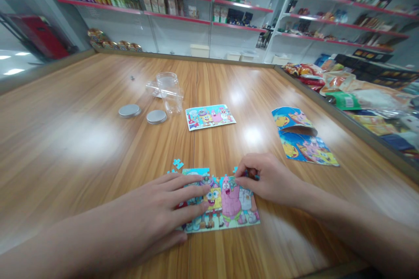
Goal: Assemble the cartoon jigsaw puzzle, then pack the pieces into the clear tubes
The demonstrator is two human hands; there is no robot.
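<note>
A partly joined jigsaw puzzle (231, 207) with cartoon figures, a yellow square one and a pink starfish among them, lies on the wooden table. My left hand (163, 200) rests flat over its left side, fingers stretched out and covering part of the picture. At the upper right edge, my right hand (265, 176) pinches a puzzle piece between thumb and forefinger; the fingers mostly hide it. The top edge of the puzzle has a gap near the middle. Loose blue puzzle pieces (178, 164) lie just beyond the upper left corner, partly behind my left hand.
A picture card (211, 117) of the same scene lies farther back. Behind it are clear plastic jars (172, 96) and two silver lids (156, 117), (129, 110). A folded blue printed sheet (307, 144) lies right. Packaged goods (347, 91) line the right edge; shelves stand behind.
</note>
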